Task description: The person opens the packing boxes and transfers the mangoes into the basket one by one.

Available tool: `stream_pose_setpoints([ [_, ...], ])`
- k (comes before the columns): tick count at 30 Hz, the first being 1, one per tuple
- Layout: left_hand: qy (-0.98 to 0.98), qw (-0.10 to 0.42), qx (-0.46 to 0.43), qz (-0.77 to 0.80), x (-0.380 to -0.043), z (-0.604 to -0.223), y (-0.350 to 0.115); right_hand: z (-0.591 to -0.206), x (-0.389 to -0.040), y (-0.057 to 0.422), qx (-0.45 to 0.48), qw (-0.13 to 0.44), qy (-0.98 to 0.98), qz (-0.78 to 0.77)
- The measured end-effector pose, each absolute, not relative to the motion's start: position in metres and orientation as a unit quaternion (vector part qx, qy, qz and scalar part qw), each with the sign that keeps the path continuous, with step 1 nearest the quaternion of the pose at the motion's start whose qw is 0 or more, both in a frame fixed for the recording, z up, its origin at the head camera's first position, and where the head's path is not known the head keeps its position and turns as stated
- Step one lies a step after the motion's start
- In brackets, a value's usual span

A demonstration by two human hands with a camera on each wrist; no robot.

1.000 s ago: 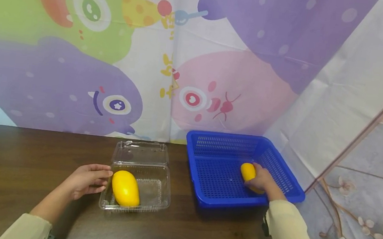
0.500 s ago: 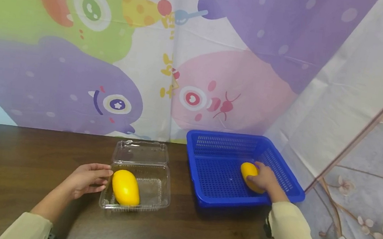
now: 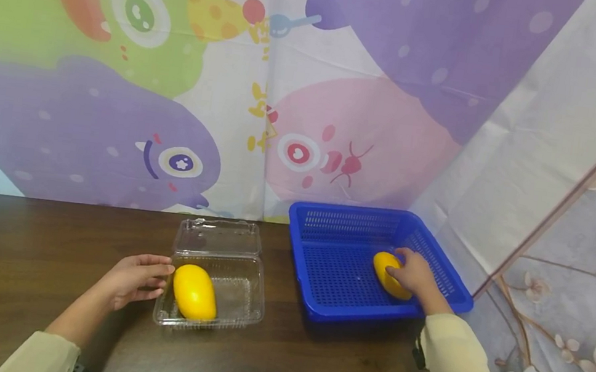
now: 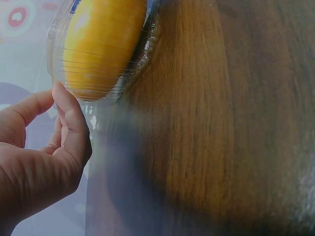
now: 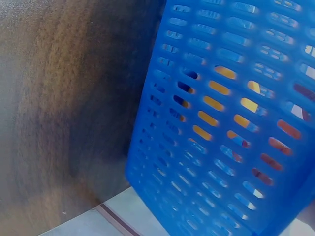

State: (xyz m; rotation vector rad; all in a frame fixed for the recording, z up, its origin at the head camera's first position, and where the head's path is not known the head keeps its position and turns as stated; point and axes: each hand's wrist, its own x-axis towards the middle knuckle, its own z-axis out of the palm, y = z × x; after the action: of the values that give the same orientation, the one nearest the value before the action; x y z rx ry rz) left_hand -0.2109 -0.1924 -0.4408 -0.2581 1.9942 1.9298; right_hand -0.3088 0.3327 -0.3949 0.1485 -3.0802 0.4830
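Thumb and fingertips of my left hand (image 3: 134, 280) pinch the left rim of a clear plastic clamshell container (image 3: 240, 297), whose lid lies folded back. In the left wrist view the fingertips (image 4: 59, 88) meet at that edge. One yellow mango (image 3: 195, 292) lies in the container's left half. A second mango (image 3: 394, 280) is inside the blue plastic basket (image 3: 320, 275), in its right part. My right hand (image 3: 416, 276) grips this mango from the right, thumb over its top; the other fingers are mostly hidden. Through the slots in the right wrist view, parts of the mango (image 5: 213, 103) show.
Container and basket stand side by side on a dark wooden table (image 3: 30, 277). A cartoon-printed cloth (image 3: 236, 141) hangs behind them, and a flowered panel (image 3: 579, 307) closes the right side, close to the basket's corner.
My right hand has shifted slightly right and back over the basket mango, so more of the mango shows. The mango has hardly moved. My left hand and the container stay as they were.
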Motion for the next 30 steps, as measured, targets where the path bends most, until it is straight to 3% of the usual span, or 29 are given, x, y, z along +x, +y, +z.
stream_pose_setpoints([
  [30,0.705,0.176,-0.091,0.681,-0.212,-0.445,-0.194,-0.377,-0.299,0.319,0.056,-0.008,-0.980,0.192],
])
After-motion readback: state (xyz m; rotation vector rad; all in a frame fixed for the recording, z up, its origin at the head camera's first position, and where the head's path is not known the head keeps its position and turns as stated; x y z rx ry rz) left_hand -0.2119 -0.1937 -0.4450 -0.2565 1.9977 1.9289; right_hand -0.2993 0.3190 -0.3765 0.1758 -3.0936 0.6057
